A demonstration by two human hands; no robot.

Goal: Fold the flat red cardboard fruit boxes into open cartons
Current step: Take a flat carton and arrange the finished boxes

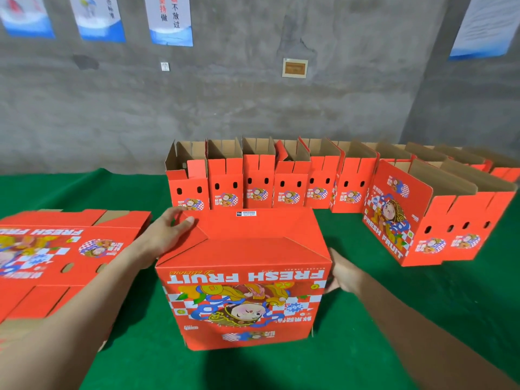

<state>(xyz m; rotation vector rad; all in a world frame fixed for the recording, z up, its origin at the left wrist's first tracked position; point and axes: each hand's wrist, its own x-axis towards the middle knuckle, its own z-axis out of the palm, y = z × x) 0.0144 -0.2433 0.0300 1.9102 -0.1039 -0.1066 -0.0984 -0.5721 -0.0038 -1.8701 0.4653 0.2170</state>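
Head view: box (244, 277) stands on the green tabletop (365, 319), centre, toward the near edge; print faces the camera upside down, "FRESH FRUIT" inverted; the flaps on its upper face are folded shut, seams visible; small barcode label (246, 213) at the far edge of that face.

Box sits between the two hands; both arms reach in from the near edge.

Left hand (168, 232) rests on the box's upper face at the far-left corner; fingers loosely spread over the corner, thumb lying on the flap; pressing, not clenched.

Right hand (342, 274) is against the box's right wall, near its upper edge; thumb up, fingertips partly hidden behind the box's edge; cannot tell whether it grips or only pushes.

Flats (70, 249): a stack of unfolded boxes at the tabletop's left edge, just beside the left forearm, printed side up.

Cartons (253, 181): a row of folded ones along the far edge, tops open, brown insides showing, touching side by side; more of them run on toward the far-right corner, the nearest turned so its big printed face points at the box; well apart from the right hand.

Behind: grey wall (225, 108) with posters (168, 18).
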